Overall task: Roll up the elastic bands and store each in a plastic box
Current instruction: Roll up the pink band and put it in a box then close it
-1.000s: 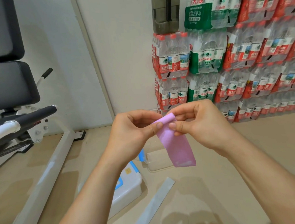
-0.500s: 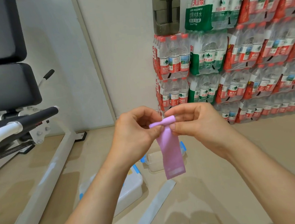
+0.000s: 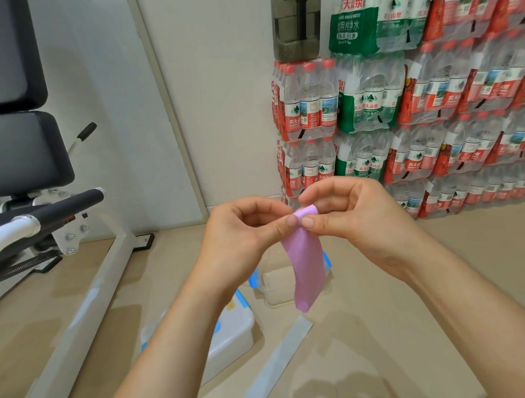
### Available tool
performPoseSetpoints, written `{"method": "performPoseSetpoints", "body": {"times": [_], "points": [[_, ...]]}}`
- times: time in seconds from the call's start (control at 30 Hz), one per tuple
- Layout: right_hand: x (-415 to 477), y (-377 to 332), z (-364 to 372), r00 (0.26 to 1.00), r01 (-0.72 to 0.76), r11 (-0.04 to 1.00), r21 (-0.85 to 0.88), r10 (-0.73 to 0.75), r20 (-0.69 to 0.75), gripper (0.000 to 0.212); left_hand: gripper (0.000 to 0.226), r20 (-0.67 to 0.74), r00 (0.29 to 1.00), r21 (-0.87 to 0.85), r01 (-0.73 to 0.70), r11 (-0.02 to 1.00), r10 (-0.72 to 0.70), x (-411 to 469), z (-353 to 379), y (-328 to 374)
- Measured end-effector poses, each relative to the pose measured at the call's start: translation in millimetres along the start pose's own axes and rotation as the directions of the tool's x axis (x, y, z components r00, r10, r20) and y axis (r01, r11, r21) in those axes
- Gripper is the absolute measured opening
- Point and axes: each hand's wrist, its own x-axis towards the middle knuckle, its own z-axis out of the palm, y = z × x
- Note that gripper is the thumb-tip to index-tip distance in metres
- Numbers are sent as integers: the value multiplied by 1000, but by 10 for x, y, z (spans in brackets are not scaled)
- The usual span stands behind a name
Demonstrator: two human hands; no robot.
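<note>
I see a big wall of water bottle packs and a black gym bench on the left. My left hand and right hand are close together in the air. Each one pinches the top of the pink band, which hangs down. Below on the floor sit a white-topped box and a clear box. A grey band lies flat near them.

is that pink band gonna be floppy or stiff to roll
Likely floppy: the pink band hangs limp and curved below the left hand and right hand pinching its top. Probably light, since a pinch alone holds it.
</note>
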Motion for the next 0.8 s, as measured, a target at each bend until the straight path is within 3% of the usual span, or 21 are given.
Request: {"method": "performPoseSetpoints", "body": {"times": [0.17, 0.4, 0.6, 0.73, 0.8], "points": [[10, 9, 5, 1000, -19, 999, 43, 19, 19, 14, 12, -40, 999, -14, 0, 1000, 0, 5, 31, 9], [22, 11, -47, 998, -30, 996, -83, 34, 49, 9, 19, -52, 999, 40, 0, 999, 2, 20, 31, -11], [3, 15, -85, 955, -105, 963, -248, 167, 245, 16, 35, 9, 1000, 21, -12, 1000, 11, 14, 59, -41], [20, 13, -120, 973, -66, 952, -300, 128, 194, 20, 40, -40, 999, -118, 5, 993, -10, 45, 94, -66], [18, 18, -143, 978, -76, 959, -275, 125, 165, 19, 37, 65, 994, -123, 92, 988, -84, 52, 94, -91]]}}
